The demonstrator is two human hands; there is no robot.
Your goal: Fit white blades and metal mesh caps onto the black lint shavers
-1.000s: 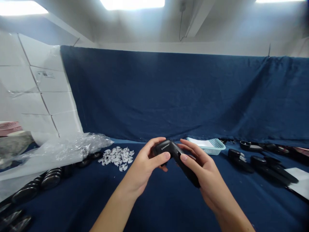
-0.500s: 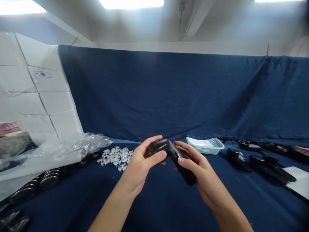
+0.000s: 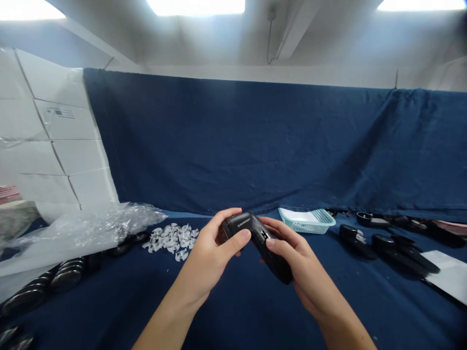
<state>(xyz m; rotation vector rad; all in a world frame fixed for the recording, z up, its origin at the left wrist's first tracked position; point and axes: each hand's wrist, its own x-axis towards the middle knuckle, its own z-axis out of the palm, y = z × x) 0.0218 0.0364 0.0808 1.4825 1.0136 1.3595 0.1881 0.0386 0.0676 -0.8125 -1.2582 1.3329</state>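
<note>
Both my hands hold a black angled handheld device (image 3: pixel 272 260) above the blue cloth, in the middle of the head view. It has pale lettering on its short head part and a small slide switch near the bend. My left hand (image 3: pixel 215 248) grips the head end, thumb lying across it below the lettering. Around the longer handle, which slants down to the right, my right hand (image 3: pixel 292 248) is closed, its thumb beside the switch. Fingers on the underside are mostly hidden. Left of my left hand lies a pile of small white plastic parts (image 3: pixel 173 238).
A light green basket (image 3: pixel 317 222) with something white in it stands behind my right hand. More black devices (image 3: pixel 396 253) lie at right, near a white sheet (image 3: pixel 450 272). Clear plastic wrap (image 3: pixel 98 228) and rounded black parts (image 3: pixel 69 272) are at left. A blue curtain (image 3: pixel 233 146) hangs behind.
The device has turned slightly in my hands, so the ridged edge at its head end no longer shows. Both hands keep their grip. The whole view has shifted a little.
</note>
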